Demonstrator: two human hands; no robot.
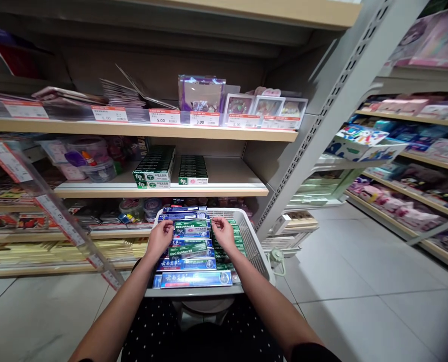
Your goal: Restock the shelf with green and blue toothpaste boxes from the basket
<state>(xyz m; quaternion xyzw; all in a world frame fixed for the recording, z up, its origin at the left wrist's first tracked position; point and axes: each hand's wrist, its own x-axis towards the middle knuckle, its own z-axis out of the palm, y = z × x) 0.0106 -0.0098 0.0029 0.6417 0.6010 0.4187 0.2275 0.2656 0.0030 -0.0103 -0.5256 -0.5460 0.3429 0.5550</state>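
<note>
A white plastic basket (259, 251) rests over my lap, filled with long toothpaste boxes. Blue toothpaste boxes (197, 279) lie stacked crosswise on its left side, and green ones (239, 241) stand packed on the right. My left hand (161, 238) has its fingers curled at the left end of a green toothpaste box (190, 225). At the right end of that same box, my right hand (224, 234) is bent inward with fingertips close to it. A second green toothpaste box (188, 249) lies nearer to me on the blue ones.
Before me, a shelf (227, 190) carries two rows of green boxes, a taller stack (154, 166) and a shorter row (192, 170). Above it runs a shelf with price tags (164, 116). A grey slotted upright (322, 113) stands to the right, beside tiled floor (348, 271).
</note>
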